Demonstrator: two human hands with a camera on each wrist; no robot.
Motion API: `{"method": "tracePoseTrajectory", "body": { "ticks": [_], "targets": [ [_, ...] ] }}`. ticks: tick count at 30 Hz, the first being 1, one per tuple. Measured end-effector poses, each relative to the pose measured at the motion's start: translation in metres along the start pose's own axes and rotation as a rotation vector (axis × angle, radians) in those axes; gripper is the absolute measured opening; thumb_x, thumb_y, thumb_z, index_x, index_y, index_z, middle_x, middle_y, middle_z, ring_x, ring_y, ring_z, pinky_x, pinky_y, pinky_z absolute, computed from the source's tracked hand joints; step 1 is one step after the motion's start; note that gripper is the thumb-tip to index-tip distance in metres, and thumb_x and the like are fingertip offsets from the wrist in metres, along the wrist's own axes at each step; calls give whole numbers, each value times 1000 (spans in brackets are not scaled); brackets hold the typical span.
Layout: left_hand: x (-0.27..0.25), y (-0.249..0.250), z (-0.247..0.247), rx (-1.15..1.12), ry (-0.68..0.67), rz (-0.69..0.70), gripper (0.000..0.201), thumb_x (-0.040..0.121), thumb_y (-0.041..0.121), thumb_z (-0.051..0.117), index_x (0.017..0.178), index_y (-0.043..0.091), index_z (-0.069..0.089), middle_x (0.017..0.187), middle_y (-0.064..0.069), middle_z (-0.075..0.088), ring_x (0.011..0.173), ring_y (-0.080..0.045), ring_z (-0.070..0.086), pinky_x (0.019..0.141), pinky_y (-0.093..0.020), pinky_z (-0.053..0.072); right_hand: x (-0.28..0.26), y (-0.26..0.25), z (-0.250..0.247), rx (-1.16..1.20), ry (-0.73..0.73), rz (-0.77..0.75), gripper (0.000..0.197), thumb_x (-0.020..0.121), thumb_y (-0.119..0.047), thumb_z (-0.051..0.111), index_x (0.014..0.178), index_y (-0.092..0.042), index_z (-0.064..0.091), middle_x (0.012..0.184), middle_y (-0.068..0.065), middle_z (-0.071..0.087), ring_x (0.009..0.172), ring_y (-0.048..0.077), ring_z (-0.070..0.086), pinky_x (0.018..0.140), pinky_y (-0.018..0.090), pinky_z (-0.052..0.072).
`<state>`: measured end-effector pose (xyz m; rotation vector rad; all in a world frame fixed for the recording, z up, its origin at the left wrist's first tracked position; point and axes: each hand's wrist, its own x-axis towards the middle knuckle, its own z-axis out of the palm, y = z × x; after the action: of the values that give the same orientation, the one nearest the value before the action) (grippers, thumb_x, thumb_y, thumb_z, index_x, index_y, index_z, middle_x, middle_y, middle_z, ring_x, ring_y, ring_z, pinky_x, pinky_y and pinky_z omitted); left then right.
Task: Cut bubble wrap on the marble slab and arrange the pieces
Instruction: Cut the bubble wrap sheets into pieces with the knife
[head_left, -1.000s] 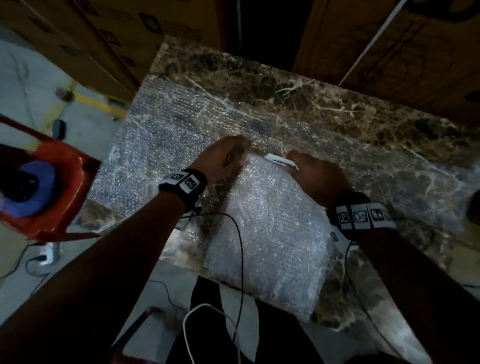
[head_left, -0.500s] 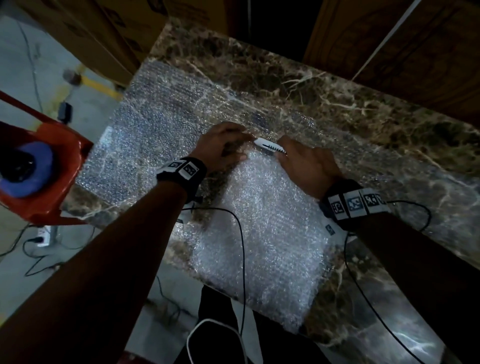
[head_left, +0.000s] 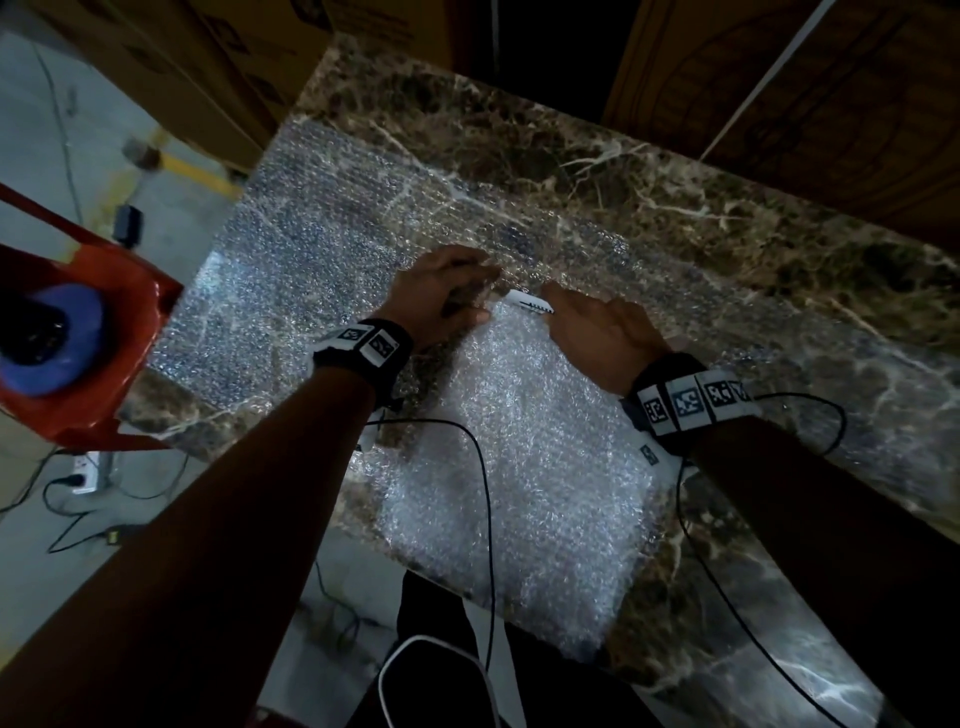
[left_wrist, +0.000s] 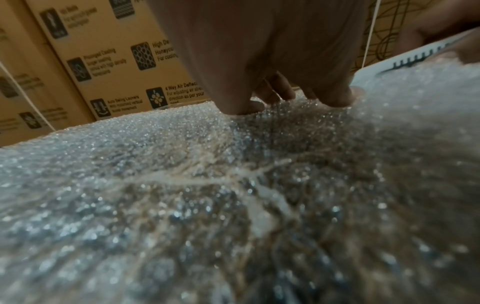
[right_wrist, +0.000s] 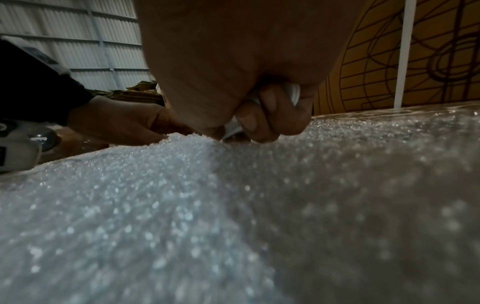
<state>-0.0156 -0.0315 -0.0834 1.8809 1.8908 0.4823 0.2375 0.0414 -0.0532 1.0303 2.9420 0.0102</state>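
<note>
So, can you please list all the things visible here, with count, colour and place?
marble slab: one, brown veined, centre
bubble wrap sheet: one, clear, flat on slab
bubble wrap stack: one, whitish, slab's near edge
cutter: one, white, between hands
cardboard boxes: several, tan, behind slab
chair: one, red, left floor
power strip: one, white, floor
left hand: presses wrap
right hand: grips cutter
</note>
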Motion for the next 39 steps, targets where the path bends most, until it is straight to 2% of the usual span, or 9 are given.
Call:
{"method": "tracePoseTrajectory", "body": {
  "ticks": [7, 10, 13, 17, 21, 25, 28, 32, 39],
  "targets": [
    [0, 3, -1, 123, -90, -37, 68, 85, 60, 62, 147, 55, 38, 155, 7, 39, 140, -25, 42, 105, -63, 43, 9, 2, -5, 42, -195, -64, 29, 103, -22, 48, 131, -14, 49, 76, 4, 66, 58, 29, 65, 55, 31, 43],
    [-2, 16, -5, 203, -122, -97, 66, 92, 45, 68, 152, 43, 41, 159, 2, 36, 144, -28, 37, 109, -64, 34, 11, 3, -13, -7, -190, -54, 36, 99, -23, 58, 133, -14, 50, 62, 3, 63, 43, 25, 53, 48, 29, 42],
    [-6, 21, -7, 234, -120, -102, 64, 96, 43, 65, 154, 39, 40, 163, 1, 32, 146, -29, 32, 108, -64, 31, 8, 14, -12, 19, -258, -67, 50, 105, -28, 42, 153, -21, 29, 68, -1, 56, 52, 25, 48, 55, 33, 38],
    [-6, 22, -7, 214, -139, -125, 63, 97, 41, 64, 155, 40, 39, 164, 2, 30, 149, -28, 29, 111, -62, 28, -19, 39, -16, -3, -322, -58, 48, 105, -28, 41, 150, -17, 28, 69, -2, 56, 46, 18, 40, 55, 31, 34],
    [-4, 27, -11, 243, -136, -111, 64, 96, 37, 66, 154, 40, 40, 164, 3, 31, 148, -25, 31, 112, -58, 32, -61, 65, -19, -26, -275, -62, 50, 99, -21, 52, 148, -10, 45, 62, 7, 58, 46, 32, 58, 46, 33, 37],
    [2, 62, -9, 138, 76, -137, 48, 99, 31, 60, 145, 39, 53, 150, 10, 52, 125, -4, 57, 101, -25, 47, -88, 77, -23, -67, -252, -68, 56, 93, -17, 66, 145, -9, 50, 63, 9, 62, 48, 34, 62, 45, 33, 34],
    [3, 102, 10, 205, 90, 102, 61, 98, 15, 49, 156, 25, 39, 161, -5, 38, 134, -25, 53, 111, -38, 45, -88, 74, -27, -104, -294, -23, 53, 100, -24, 56, 150, -16, 44, 70, 7, 66, 57, 32, 66, 49, 31, 32],
    [4, 116, 41, 219, -168, 66, 95, 87, 75, 47, 160, 18, 28, 169, -5, 20, 153, -25, 26, 120, -51, 31, -83, 76, -30, -30, -278, 2, 44, 98, -19, 56, 142, -13, 50, 69, 9, 65, 55, 34, 64, 49, 35, 39],
    [1, 113, 52, 374, -294, -16, 111, 82, 84, 44, 164, 24, -2, 171, 0, -8, 158, -23, 3, 125, -44, 10, -105, 99, -28, 72, -299, -8, 39, 102, -26, 48, 140, -18, 48, 75, 6, 68, 60, 31, 66, 54, 33, 44]
  ]
}}
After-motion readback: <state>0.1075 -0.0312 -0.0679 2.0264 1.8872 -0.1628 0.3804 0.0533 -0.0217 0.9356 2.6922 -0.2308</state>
